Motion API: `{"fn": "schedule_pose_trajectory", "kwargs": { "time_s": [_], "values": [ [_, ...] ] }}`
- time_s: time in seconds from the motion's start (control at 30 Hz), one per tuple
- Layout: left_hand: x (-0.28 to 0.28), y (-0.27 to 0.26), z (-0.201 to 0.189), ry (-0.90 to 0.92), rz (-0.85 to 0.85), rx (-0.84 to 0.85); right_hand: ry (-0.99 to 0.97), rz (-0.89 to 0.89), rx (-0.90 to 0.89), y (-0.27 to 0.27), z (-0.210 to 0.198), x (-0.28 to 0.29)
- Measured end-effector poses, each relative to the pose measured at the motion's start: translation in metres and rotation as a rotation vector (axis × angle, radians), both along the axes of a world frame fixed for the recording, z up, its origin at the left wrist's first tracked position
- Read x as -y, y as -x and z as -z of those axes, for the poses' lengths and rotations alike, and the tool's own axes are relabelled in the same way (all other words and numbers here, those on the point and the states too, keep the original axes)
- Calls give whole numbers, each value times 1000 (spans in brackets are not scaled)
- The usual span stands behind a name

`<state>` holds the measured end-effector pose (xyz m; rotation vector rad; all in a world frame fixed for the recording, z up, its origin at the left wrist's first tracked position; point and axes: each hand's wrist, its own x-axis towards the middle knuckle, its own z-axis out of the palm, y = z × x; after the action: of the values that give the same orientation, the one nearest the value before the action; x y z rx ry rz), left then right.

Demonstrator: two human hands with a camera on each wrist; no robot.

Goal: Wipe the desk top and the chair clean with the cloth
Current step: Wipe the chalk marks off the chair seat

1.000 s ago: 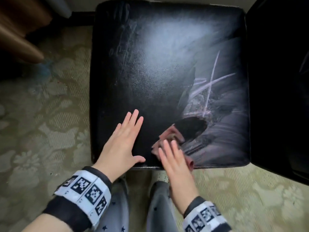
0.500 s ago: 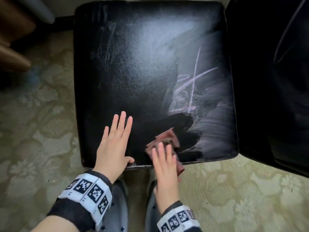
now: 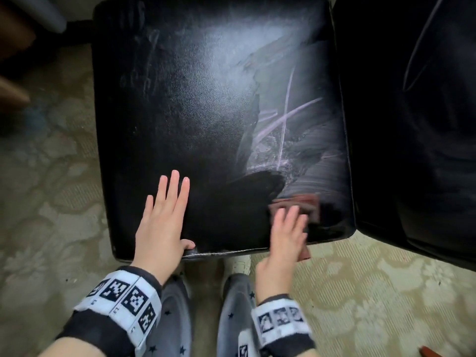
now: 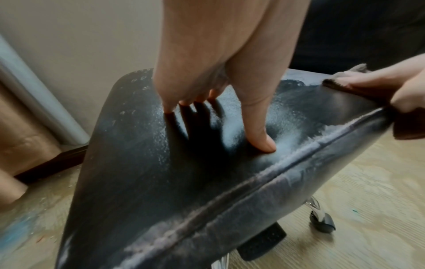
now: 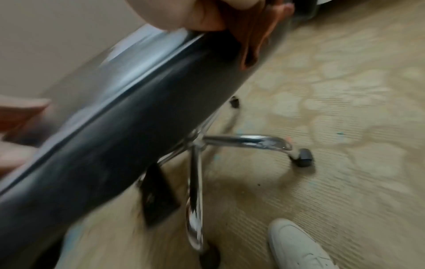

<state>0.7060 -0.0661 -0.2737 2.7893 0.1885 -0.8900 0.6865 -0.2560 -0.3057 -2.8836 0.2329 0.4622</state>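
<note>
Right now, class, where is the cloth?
In the head view, the reddish-brown cloth lies under the right hand at the chair seat's front right corner.

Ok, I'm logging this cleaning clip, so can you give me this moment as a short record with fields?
surface: black padded leather chair seat
left hand: flat on the seat near its front edge, fingers straight, thumb by the seam
right hand: presses the reddish-brown cloth on the seat's front right corner; blurred
cloth: partly hangs over the front edge
dirt: pale dust smears and lines on the right half
under the seat: chrome base, dark caster
floor: beige patterned carpet
</note>
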Motion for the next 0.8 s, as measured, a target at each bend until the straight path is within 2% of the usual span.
{"fn": "schedule_pose_trajectory", "kwargs": {
  "time_s": [0.07,0.17,0.2,0.3,0.4,0.47,0.53,0.6,0.7,0.8],
  "values": [
    [-1,0,1,12,-3,8,-86,-216,4,18,4,-3],
    [-5,1,2,43,-12,25,-164,-467,-20,6,4,42],
    [-5,1,2,48,-13,28,-143,-439,-21,-6,1,63],
    [-3,2,3,47,-24,29,-117,-18,48,-50,-2,109],
    [1,3,5,50,-47,40,-69,183,24,-66,-5,92],
    [2,3,6,42,-55,42,-98,215,37,-50,-7,66],
    [3,3,5,34,-58,36,-173,147,42,-17,-10,46],
    [3,3,5,26,-56,43,-251,75,9,-8,-13,47],
    [4,2,5,-13,-34,42,-270,14,-1,-69,-8,73],
    [7,1,6,-38,-33,31,-278,103,-44,-133,-7,84]
  ]
}}
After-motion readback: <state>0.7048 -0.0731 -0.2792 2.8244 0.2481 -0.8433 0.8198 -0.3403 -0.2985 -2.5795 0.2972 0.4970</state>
